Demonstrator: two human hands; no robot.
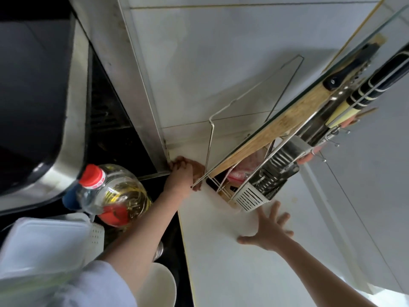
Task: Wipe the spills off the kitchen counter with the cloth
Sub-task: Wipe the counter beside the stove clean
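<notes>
Two hands on the white surface (221,262). Left hand (180,173) is far out in the back corner, where the surface meets the tiled wall and the steel edge of the stove, fingers curled over a brown cloth (197,171) and pressing it down. Cloth pokes out on that hand's right side, right up against the wire rack (254,129). Right hand (269,229) lies nearer, flat on the surface, fingers spread, gripping nothing, just in front of the slotted metal utensil holder (261,191). Wooden cutting board (287,122) leans in the rack above both hands. Oil bottle (112,193) with red cap stands just left of the left forearm.
</notes>
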